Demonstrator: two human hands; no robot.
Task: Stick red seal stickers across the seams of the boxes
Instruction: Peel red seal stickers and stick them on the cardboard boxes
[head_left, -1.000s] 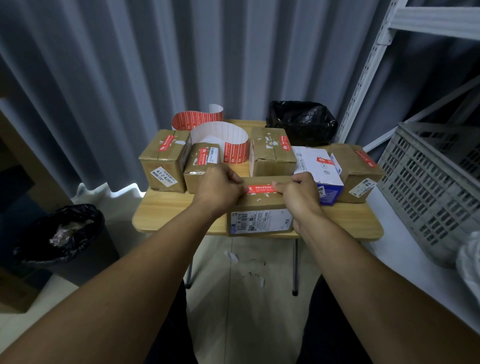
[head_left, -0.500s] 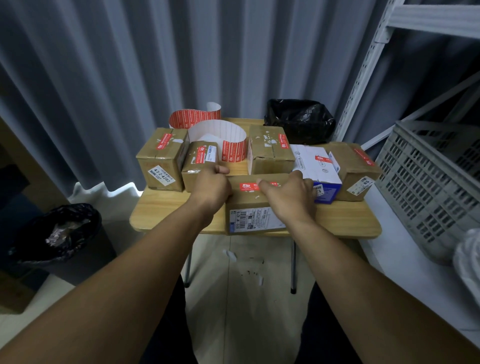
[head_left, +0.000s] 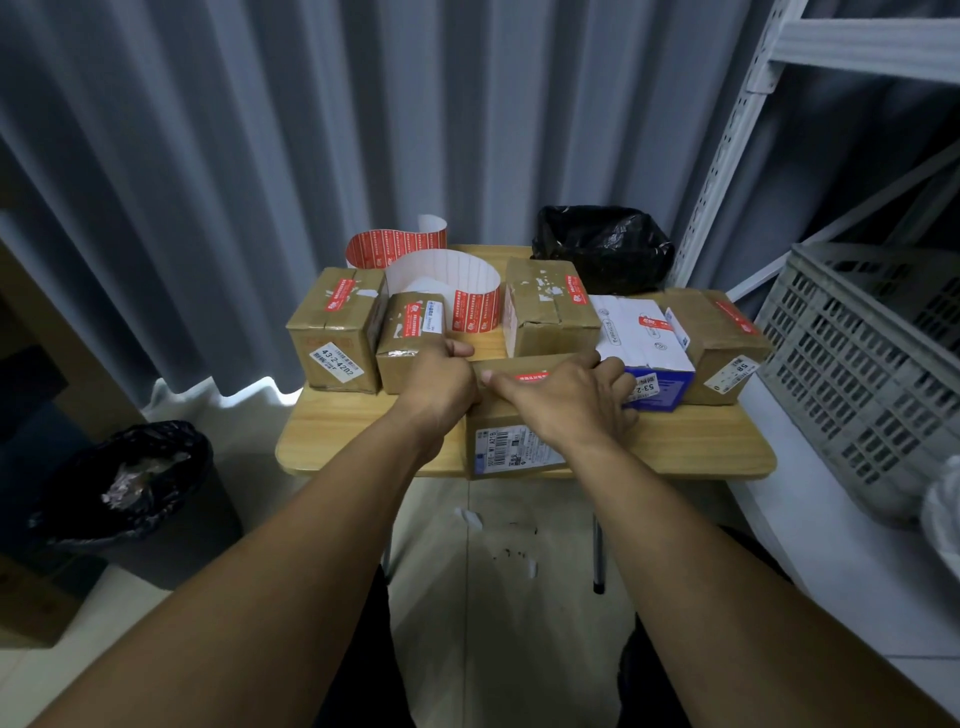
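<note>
Both hands are on the long brown cardboard box (head_left: 511, 449), which sits at the near edge of the light wooden table (head_left: 332, 434). The left hand (head_left: 441, 384) grips the box's left end, with its fingers curled round it and the thumb on top. The right hand (head_left: 566, 402) holds the box from above, its fingers hooked over the far edge and its thumb stretched leftward along the lid. The red seal sticker (head_left: 531, 375) lies flat on the lid between the two hands, just beyond the right thumb.

Just beyond the left hand stands a small brown carton (head_left: 410, 332) with a larger brown carton (head_left: 332, 332) to its left, each with a red sticker on top. Beyond both hands a curled white backing strip of red stickers (head_left: 470, 299) stands on edge. A white and blue box (head_left: 644, 343) sits at the right hand's fingertips. A grey plastic crate (head_left: 857, 353) lies well to the right of the right hand.
</note>
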